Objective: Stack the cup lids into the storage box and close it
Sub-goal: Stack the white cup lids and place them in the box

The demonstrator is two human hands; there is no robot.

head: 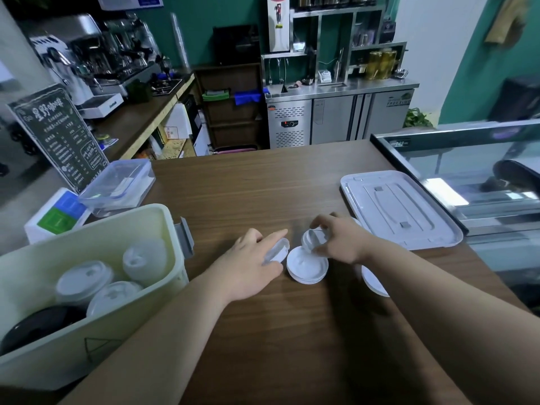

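Observation:
A pale storage box (172, 229) stands open at the left of the wooden counter, with several stacks of white cup lids (84, 280) and a black lid inside. Its white cover (400, 209) lies flat at the right. My left hand (251, 264) holds a white lid (277, 251) tilted on edge. My right hand (339, 241) grips another white lid (311, 239) just above a small stack of lids (306, 267) lying on the counter between my hands. More white lids (374, 283) peek out from under my right forearm.
A clear plastic container (117, 185) and a white box with blue and green labels (58, 214) sit behind the storage box, next to a black menu board (58, 135). A glass display case (467, 176) borders the counter on the right.

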